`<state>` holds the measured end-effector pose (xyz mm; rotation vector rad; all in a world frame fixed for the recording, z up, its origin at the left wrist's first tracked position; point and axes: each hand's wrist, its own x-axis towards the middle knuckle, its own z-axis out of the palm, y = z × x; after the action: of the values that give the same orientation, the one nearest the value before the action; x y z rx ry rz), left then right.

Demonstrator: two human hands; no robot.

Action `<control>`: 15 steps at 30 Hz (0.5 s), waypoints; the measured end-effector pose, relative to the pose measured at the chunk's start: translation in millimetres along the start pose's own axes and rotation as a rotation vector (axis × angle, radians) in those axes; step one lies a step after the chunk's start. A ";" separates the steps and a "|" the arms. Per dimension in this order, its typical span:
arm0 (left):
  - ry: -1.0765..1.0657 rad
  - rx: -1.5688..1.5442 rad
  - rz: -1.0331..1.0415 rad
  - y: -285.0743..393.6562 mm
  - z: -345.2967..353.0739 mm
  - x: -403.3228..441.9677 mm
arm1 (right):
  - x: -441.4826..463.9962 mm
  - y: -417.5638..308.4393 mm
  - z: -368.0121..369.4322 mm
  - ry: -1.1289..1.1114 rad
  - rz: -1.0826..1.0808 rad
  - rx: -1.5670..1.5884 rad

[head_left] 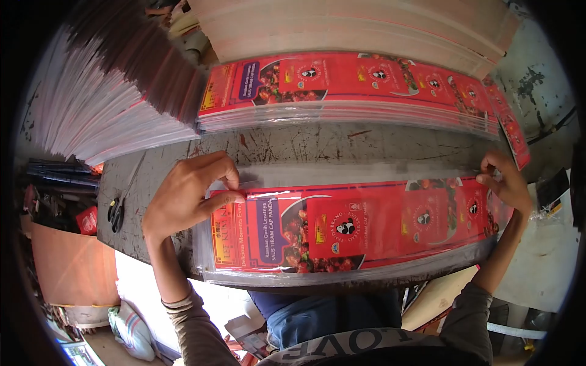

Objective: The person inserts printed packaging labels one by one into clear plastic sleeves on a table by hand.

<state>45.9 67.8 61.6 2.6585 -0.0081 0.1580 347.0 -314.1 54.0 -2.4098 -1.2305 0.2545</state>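
Observation:
A long red printed plastic sheet (390, 229) with panda logos and food pictures lies along the front of the worn table, on top of other clear-edged sheets. At its upper left corner, my left hand (189, 192) has the sheet's edge between thumb and curled fingers. My right hand (503, 182) pinches the upper right corner in the same way. Between the two hands the sheet stretches out nearly flat, its glossy film catching light. What lies under my fingertips is partly hidden.
Behind stands a stack of matching red sheets (342, 79), with a tall fanned pile of plastic sheets (116, 91) to its left. Black-handled scissors (116, 213) lie at the table's left side. A large pale board (354, 27) rises at the back.

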 end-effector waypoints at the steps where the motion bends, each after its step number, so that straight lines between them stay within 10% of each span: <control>1: 0.003 0.002 0.005 0.1 -0.1 0.1 | -0.1 -1.7 -0.5 0.006 0.000 -0.003; 15: 0.100 -0.243 0.019 6.7 -21.8 -15.1 | -30.3 3.7 -21.4 0.304 -0.096 0.067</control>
<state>28.3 71.6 82.1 2.4064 -0.0183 0.2782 339.2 -346.5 70.6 -2.2238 -1.1722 -0.0948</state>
